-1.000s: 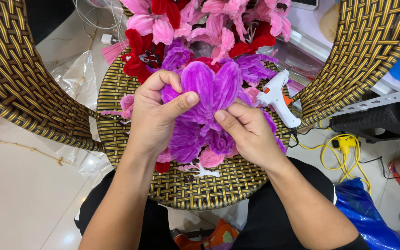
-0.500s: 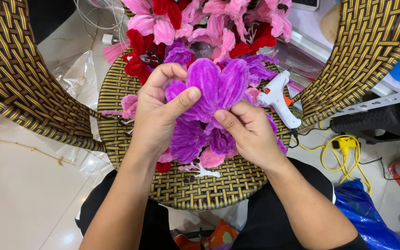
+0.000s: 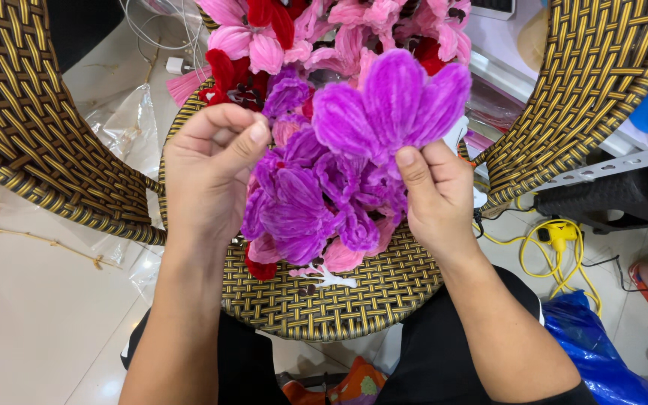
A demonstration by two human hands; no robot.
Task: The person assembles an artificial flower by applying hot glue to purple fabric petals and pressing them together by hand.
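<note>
My right hand (image 3: 436, 199) pinches the base of a purple fuzzy flower (image 3: 391, 105) with three broad petals and holds it up over the pile. My left hand (image 3: 211, 169) is curled beside it on the left, thumb pressed against the fingers; whether anything small is pinched there I cannot tell. Beneath both hands lies a heap of purple, pink and red fuzzy flowers (image 3: 301, 210) on a round woven wicker table (image 3: 324, 300) in black and gold.
Woven wicker chairs (image 3: 31, 127) flank the table left and right (image 3: 586, 82). A clear plastic bag (image 3: 125, 124) lies on the tiled floor at left. A yellow cable (image 3: 556, 240) and a blue plastic bag (image 3: 601, 352) sit at lower right.
My right hand lifted the purple flower up and toward me. My left hand let go of it and curled shut. The white glue gun is now hidden behind the flower.
</note>
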